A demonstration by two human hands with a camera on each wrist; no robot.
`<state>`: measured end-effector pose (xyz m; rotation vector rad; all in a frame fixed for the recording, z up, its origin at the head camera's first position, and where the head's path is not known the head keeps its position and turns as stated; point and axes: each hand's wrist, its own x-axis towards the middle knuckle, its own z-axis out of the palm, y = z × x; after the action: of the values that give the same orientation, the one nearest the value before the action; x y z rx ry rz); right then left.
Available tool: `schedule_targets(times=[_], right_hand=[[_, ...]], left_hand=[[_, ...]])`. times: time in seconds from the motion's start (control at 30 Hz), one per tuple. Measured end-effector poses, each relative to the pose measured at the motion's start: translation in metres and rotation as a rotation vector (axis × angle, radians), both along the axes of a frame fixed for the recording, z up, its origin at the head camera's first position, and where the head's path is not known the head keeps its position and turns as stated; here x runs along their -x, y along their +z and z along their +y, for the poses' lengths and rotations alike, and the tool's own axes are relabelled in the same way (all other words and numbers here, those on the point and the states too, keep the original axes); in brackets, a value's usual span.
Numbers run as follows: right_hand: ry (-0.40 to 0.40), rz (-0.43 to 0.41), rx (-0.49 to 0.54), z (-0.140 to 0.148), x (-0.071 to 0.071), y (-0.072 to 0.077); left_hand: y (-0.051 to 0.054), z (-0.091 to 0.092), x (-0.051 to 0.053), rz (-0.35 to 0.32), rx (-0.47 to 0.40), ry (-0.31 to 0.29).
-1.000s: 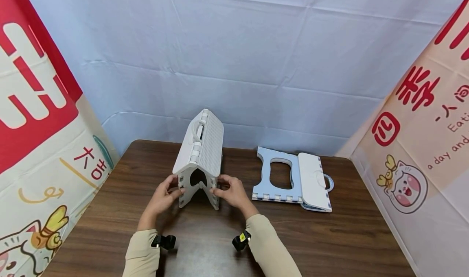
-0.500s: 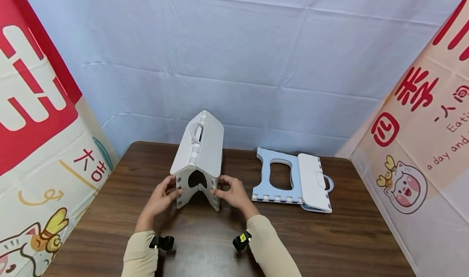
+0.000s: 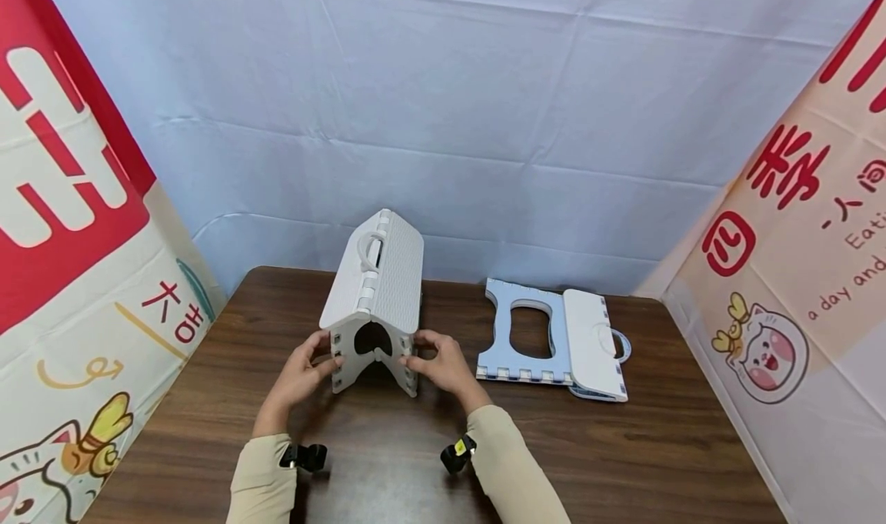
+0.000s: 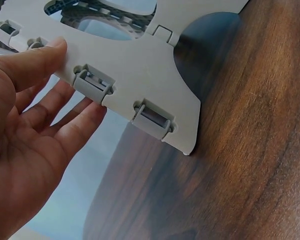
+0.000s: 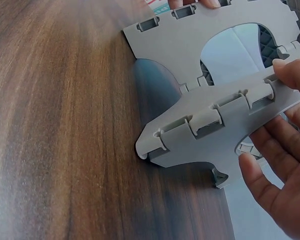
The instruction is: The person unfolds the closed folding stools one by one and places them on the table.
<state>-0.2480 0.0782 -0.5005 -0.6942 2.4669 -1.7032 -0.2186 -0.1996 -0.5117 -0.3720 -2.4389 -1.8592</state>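
Observation:
A half-folded white folding stool (image 3: pixel 401 278) stands on the table, its textured top bent into a peaked roof shape with a handle (image 3: pixel 368 251) at the ridge. Its front end panel (image 4: pixel 135 75) is creased inward between the two hinged side edges. The left hand (image 3: pixel 301 374) holds the left edge, thumb on the end panel and fingers behind. At the right edge, the right hand (image 3: pixel 443 366) pinches the hinged side (image 5: pixel 210 120) between thumb and fingers. Both wrist views show the lower corners at the wooden surface.
A second folding stool (image 3: pixel 588 339), blue and white, lies folded flat on the right of the brown wooden table (image 3: pixel 388 462). A pale cloth (image 3: pixel 443 108) hangs behind the table. Printed cloths with cartoon cats and lettering stand at the left (image 3: pixel 76 278) and right (image 3: pixel 796 293).
The left side of the white stool has spread slightly to the left, and the left hand has shifted left with it. The right hand has barely moved.

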Motion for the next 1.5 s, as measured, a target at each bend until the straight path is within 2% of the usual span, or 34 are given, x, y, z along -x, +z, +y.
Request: schedule_targets(times=[0.73, 0.8, 1.0, 1.1, 1.17, 1.33, 1.4, 1.5], right_hand=[[-0.003, -0.019, 0.0, 0.005, 0.001, 0.001], [0.002, -0.013, 0.001, 0.005, -0.003, 0.007], [0.018, -0.01, -0.016, 0.005, -0.018, 0.035], [0.014, -0.014, -0.024, 0.005, -0.019, 0.037], [0.013, -0.009, -0.013, 0.005, -0.017, 0.033], [-0.007, -0.005, 0.015, 0.006, -0.004, 0.008], [-0.017, -0.006, 0.019, 0.006, 0.0, 0.0], [-0.023, -0.005, 0.026, 0.005, 0.001, -0.004]], left_hand=[[0.001, -0.003, 0.0, 0.012, 0.015, 0.003], [0.003, -0.004, -0.001, 0.018, 0.021, -0.003], [0.022, 0.0, -0.011, 0.0, 0.013, -0.005], [0.022, -0.001, -0.011, 0.003, 0.018, 0.002], [0.017, -0.003, -0.008, 0.005, 0.022, 0.006], [0.001, -0.009, 0.001, 0.008, -0.001, 0.002], [-0.002, -0.01, 0.003, 0.016, -0.012, -0.003], [-0.003, -0.011, 0.004, 0.017, -0.011, 0.0]])
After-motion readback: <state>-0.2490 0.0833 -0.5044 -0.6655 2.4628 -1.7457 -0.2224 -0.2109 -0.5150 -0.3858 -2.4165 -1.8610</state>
